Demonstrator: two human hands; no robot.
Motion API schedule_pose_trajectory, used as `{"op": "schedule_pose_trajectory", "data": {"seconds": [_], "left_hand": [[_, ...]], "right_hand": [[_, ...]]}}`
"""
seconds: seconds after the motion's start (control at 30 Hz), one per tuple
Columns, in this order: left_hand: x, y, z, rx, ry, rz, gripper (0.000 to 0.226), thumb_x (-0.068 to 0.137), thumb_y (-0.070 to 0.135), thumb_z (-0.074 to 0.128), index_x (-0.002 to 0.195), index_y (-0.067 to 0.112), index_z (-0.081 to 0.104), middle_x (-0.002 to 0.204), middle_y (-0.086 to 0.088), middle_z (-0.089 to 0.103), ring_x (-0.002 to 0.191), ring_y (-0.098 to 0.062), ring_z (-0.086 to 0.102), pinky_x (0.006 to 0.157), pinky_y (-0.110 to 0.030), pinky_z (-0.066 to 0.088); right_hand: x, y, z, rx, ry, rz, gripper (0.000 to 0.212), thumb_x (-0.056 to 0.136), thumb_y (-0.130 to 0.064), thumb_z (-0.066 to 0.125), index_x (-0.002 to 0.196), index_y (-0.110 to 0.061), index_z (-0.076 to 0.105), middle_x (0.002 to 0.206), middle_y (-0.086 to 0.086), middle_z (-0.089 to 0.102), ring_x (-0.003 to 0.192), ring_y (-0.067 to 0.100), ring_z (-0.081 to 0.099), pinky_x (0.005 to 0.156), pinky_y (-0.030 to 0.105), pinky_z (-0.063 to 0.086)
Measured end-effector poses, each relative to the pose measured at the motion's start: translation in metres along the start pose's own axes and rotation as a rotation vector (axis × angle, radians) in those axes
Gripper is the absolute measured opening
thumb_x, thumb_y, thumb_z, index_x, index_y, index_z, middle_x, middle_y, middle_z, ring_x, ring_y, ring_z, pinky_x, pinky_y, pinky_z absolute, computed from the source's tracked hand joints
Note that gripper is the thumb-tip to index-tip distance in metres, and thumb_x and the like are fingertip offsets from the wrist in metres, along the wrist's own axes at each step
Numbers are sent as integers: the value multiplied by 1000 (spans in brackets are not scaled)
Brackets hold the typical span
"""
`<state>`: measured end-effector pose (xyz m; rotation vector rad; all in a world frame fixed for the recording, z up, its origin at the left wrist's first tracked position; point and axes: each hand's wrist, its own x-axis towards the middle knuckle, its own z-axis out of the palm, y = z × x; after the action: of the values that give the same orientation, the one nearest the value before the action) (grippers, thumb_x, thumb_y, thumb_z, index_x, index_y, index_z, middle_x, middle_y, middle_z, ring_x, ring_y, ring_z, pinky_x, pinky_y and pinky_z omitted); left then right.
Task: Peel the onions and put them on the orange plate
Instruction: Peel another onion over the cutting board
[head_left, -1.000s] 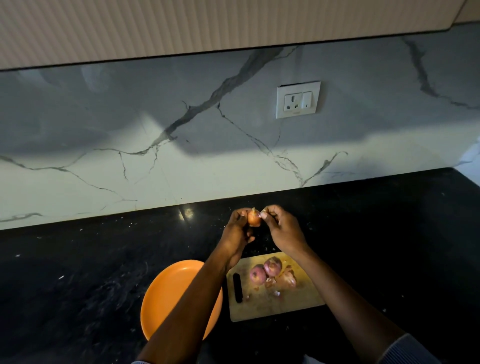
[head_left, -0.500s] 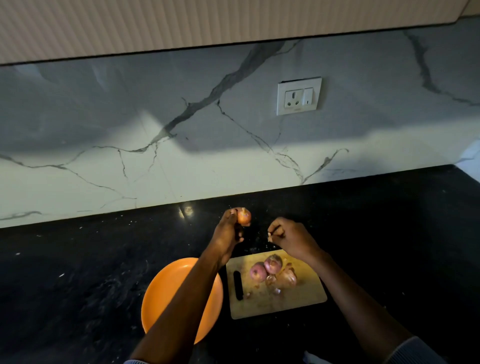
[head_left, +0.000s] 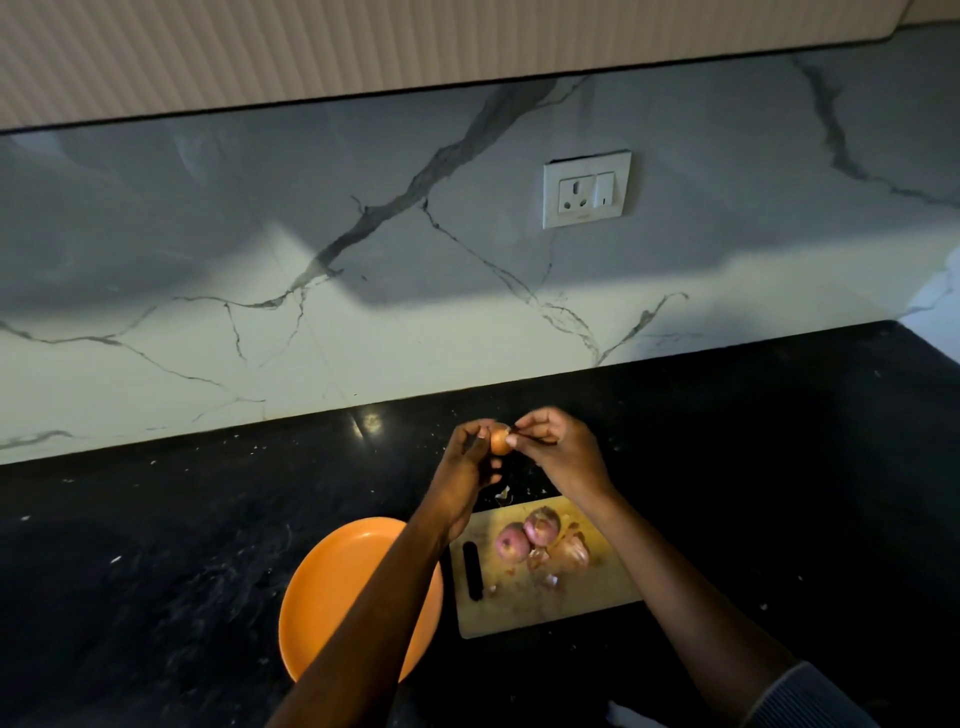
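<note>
Both hands — left hand, right hand — pinching one small onion, its skin half-hidden by fingertips.

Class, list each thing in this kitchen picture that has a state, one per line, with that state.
Left hand: holds the small onion.
Right hand: fingers pinch at the onion's skin.
Orange plate: nothing visible on it.
Cutting board: carries three onions and loose skins.
Wall socket: nothing plugged in.
</note>
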<state>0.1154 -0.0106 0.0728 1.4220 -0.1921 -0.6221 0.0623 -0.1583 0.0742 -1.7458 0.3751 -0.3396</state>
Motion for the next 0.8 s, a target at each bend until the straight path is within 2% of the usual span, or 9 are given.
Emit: {"op": "schedule_pose_trajectory", "data": {"seconds": [0.2, 0.3, 0.37, 0.53, 0.67, 0.8], "left_hand": [[2, 0, -3, -39, -2, -33, 37, 105, 22, 49, 133, -1, 49, 101, -4, 65, 79, -9, 56, 71, -24, 49], [-1, 1, -4, -21, 7, -8, 27, 105, 24, 49, 126, 8, 55, 103, -3, 67, 80, -9, 58, 72, -25, 47], [-2, 2, -6, 0, 18, 5, 28, 104, 29, 49, 125, 12, 59, 107, -2, 69, 82, -6, 61, 74, -26, 47], [-4, 5, -12, 48, -4, 8, 35, 102, 42, 50, 121, 18, 67, 111, 3, 71, 100, -11, 60, 89, -32, 46], [-6, 4, -8, 50, -11, -7, 34, 104, 39, 47, 125, 20, 65, 119, 0, 70, 109, -16, 61, 96, -38, 45], [-8, 5, -7, 33, -17, -35, 34, 105, 37, 44, 127, 19, 63, 116, 1, 70, 108, -17, 59, 90, -35, 43]], "right_hand": [[0, 2, 3, 38, -35, 22, 22, 85, -11, 79, 95, -25, 64, 94, 1, 75, 91, 12, 73, 80, 24, 56], [0, 1, 4, 16, -27, 32, 25, 86, -11, 78, 95, -27, 61, 95, 0, 73, 91, 10, 71, 75, 18, 53], [0, 1, 1, 3, -12, 36, 24, 86, -11, 77, 95, -28, 61, 94, -3, 72, 91, 10, 71, 73, 17, 52], [-2, 0, -5, -17, -7, -28, 22, 85, -26, 81, 101, -25, 66, 98, -4, 73, 93, 2, 69, 77, 15, 52], [-5, -3, 2, 8, -9, -70, 28, 81, -25, 84, 103, -23, 67, 100, -4, 73, 95, 1, 68, 79, 13, 52], [-4, -2, 4, 27, 45, -66, 21, 83, -17, 81, 98, -22, 67, 92, -3, 75, 90, 4, 71, 76, 13, 52]]}}
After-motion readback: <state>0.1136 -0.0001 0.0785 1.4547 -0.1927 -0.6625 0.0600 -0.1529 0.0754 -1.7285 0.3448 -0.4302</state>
